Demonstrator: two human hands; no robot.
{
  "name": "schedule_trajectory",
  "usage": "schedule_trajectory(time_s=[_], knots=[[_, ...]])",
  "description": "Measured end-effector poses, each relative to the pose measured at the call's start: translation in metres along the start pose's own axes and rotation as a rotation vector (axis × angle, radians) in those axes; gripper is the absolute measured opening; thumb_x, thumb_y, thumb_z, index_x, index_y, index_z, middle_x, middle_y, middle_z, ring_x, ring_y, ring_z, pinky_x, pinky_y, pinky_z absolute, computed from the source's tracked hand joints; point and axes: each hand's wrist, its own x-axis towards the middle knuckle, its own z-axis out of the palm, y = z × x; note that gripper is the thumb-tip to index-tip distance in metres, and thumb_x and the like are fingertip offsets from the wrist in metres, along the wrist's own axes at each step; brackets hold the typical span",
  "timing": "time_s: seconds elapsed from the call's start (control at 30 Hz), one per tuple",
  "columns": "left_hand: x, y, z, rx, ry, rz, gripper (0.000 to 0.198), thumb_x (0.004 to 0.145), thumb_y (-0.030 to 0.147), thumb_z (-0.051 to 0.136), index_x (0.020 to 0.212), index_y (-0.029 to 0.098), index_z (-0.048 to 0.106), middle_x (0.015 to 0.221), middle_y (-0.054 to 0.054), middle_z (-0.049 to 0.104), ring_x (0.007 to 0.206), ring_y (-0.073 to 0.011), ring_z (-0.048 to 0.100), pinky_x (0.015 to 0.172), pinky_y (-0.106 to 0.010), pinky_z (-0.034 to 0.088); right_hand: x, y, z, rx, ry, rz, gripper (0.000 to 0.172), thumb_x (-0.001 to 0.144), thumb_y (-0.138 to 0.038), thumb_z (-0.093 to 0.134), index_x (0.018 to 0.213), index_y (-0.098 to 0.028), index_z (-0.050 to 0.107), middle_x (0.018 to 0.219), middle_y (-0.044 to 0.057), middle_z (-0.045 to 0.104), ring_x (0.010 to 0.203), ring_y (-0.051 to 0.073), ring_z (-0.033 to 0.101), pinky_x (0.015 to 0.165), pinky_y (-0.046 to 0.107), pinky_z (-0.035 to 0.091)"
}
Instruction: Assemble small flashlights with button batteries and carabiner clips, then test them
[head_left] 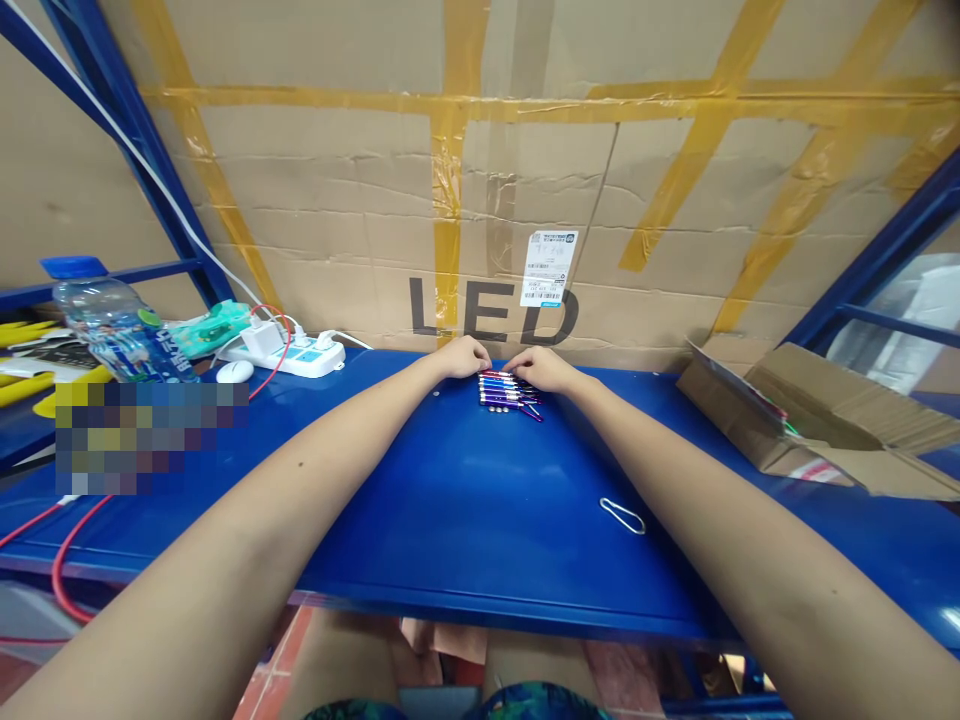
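A row of slim, shiny metallic tubes [498,388] in red, blue and purple lies side by side near the back of the blue table. Thin loops or clips stick out from their right ends. At the far left end of the row, my left hand [460,358] has its fingers bent and closed at the red tube [495,374]. My right hand [543,369] reaches in from the right, its fingertips pinched at the same farthest tube. Small round silvery pieces [498,409] sit just in front of the nearest tube. A silver carabiner-like clip [622,516] lies beside my right forearm.
Behind the blue table [450,530] stands a large taped cardboard box [337,220] marked LED. On the left are a white power strip [300,354], a plastic bottle [124,320], a white earbud case [234,371] and red cables [64,560]. An open carton [787,420] stands at right.
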Motion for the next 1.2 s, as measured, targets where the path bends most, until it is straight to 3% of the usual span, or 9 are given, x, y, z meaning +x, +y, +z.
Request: schedule_trajectory(time_s=[0.3,0.47,0.5,0.63,0.7,0.8,0.97,1.2], knots=[[-0.012,0.006,-0.005,0.069,0.057,0.000,0.028,0.089,0.024,0.053,0.105,0.015,0.074,0.114,-0.009,0.073,0.102,-0.0204,0.065,0.087,-0.026,0.047,-0.007,-0.007,-0.006,-0.046,0.041,0.055,0.035,0.088,-0.009,0.049,0.111,-0.015,0.076,0.114,0.008,0.075,0.101,0.020,0.067,0.094,0.028,0.048],[-0.059,0.002,-0.037,0.217,0.104,-0.124,0.020,0.082,0.030,0.062,0.087,0.013,0.072,0.095,-0.015,0.073,0.088,-0.0267,0.066,0.082,-0.033,0.047,-0.049,-0.014,-0.032,-0.068,0.186,0.027,0.028,0.090,-0.016,0.051,0.106,-0.016,0.074,0.114,0.009,0.074,0.104,0.022,0.066,0.093,0.031,0.047],[-0.072,0.001,-0.044,0.317,0.074,-0.177,0.020,0.080,0.032,0.064,0.084,0.015,0.071,0.093,-0.014,0.073,0.085,-0.0259,0.066,0.080,-0.032,0.048,-0.063,-0.017,-0.040,-0.070,0.171,0.041,0.026,0.089,-0.017,0.052,0.102,-0.017,0.074,0.108,0.008,0.075,0.099,0.022,0.066,0.089,0.030,0.048],[-0.118,0.003,-0.062,0.444,-0.188,-0.372,0.032,0.076,0.046,0.067,0.086,0.016,0.067,0.087,-0.014,0.071,0.070,-0.0253,0.066,0.066,-0.033,0.050,-0.114,-0.033,-0.065,0.020,-0.146,0.122,0.025,0.088,-0.035,0.055,0.081,-0.019,0.072,0.072,0.003,0.071,0.070,0.018,0.064,0.064,0.027,0.048],[-0.130,0.009,-0.065,0.339,-0.264,-0.453,0.034,0.077,0.047,0.065,0.092,0.016,0.066,0.085,-0.014,0.071,0.063,-0.0241,0.066,0.057,-0.032,0.051,-0.128,-0.038,-0.068,0.002,-0.146,0.155,0.026,0.087,-0.038,0.054,0.076,-0.019,0.069,0.065,0.002,0.068,0.063,0.016,0.061,0.059,0.026,0.045],[-0.137,0.023,-0.063,0.253,-0.275,-0.518,0.035,0.078,0.042,0.066,0.103,0.017,0.062,0.087,-0.014,0.071,0.056,-0.0225,0.065,0.051,-0.030,0.051,-0.131,-0.037,-0.064,-0.080,-0.016,0.170,0.024,0.086,-0.036,0.053,0.076,-0.019,0.068,0.063,0.002,0.067,0.060,0.016,0.059,0.056,0.026,0.042],[-0.138,0.042,-0.051,0.356,-0.341,-0.579,0.036,0.081,0.028,0.060,0.114,0.015,0.059,0.081,-0.014,0.071,0.045,-0.0245,0.063,0.049,-0.036,0.052,-0.126,-0.030,-0.059,-0.090,0.098,0.169,0.025,0.087,-0.037,0.051,0.081,-0.020,0.069,0.066,0.002,0.067,0.061,0.017,0.060,0.057,0.027,0.043],[-0.136,0.039,-0.030,0.370,-0.325,-0.433,0.013,0.079,0.011,0.052,0.086,0.013,0.064,0.064,-0.011,0.068,0.045,-0.0235,0.063,0.050,-0.032,0.048,-0.125,-0.030,-0.051,-0.127,0.069,0.121,0.025,0.088,-0.032,0.048,0.079,-0.021,0.069,0.072,0.002,0.068,0.064,0.017,0.059,0.060,0.028,0.042]])
